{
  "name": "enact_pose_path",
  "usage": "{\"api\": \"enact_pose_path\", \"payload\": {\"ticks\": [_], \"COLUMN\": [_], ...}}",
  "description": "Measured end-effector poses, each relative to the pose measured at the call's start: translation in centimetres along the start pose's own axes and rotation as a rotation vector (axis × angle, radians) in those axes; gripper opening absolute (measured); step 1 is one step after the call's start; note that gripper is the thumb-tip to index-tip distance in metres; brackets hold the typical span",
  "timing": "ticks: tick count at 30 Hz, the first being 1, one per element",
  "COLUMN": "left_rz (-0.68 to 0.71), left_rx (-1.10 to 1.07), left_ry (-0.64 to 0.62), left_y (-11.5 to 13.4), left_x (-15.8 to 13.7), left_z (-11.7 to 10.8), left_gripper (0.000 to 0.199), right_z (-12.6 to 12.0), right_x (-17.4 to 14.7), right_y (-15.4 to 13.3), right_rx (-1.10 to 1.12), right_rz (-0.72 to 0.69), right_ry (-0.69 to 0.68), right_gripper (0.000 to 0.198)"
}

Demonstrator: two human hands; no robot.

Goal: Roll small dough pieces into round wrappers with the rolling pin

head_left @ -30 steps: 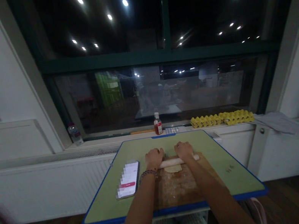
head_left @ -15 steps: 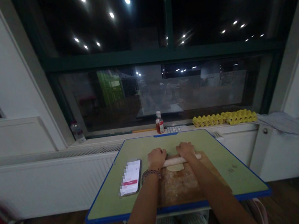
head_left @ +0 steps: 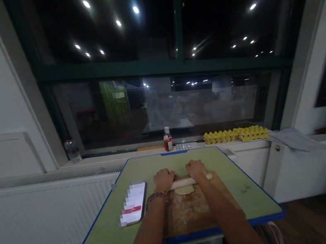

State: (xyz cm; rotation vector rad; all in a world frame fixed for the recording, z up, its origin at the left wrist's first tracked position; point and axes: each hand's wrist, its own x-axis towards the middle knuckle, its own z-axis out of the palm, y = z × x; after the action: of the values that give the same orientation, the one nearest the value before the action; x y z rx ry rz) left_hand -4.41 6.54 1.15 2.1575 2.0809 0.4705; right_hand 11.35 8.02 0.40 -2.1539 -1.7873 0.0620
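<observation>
My left hand [head_left: 163, 180], with a beaded bracelet at the wrist, is closed over the left end of a pale wooden rolling pin [head_left: 182, 183]. Near its right end, my right hand [head_left: 196, 169] curls over the same pin. The fingertips of both hands are partly hidden on the far side. Under the pin's near edge shows a flat, pale piece of dough [head_left: 184, 191]; the pin covers its far part. Both lie on a brown wooden board [head_left: 190, 214] dusted with flour, towards the front of a small table.
A phone [head_left: 135, 204] with a lit screen lies left of the board on the green, blue-edged table [head_left: 104, 235]. Behind, the sill holds a small bottle of reddish liquid [head_left: 168, 140], a clear bottle [head_left: 72, 150] and yellow egg trays [head_left: 236, 134]. White radiators flank the table.
The camera view has turned slightly, so the scene sits a little lower and further left. Both hands stay on the rolling pin, with little visible movement over the dough.
</observation>
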Motion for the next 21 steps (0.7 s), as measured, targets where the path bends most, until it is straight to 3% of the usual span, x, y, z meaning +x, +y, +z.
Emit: {"api": "enact_pose_path", "payload": {"ticks": [21], "left_rz": [-0.005], "left_rx": [0.01], "left_ry": [0.017], "left_y": [0.21], "left_x": [-0.29], "left_z": [-0.06], "left_gripper": [0.042], "right_z": [-0.25], "right_x": [-0.23], "right_y": [0.05], "right_rx": [0.028], "right_rz": [-0.007], "right_ry": [0.032], "right_gripper": [0.038]}}
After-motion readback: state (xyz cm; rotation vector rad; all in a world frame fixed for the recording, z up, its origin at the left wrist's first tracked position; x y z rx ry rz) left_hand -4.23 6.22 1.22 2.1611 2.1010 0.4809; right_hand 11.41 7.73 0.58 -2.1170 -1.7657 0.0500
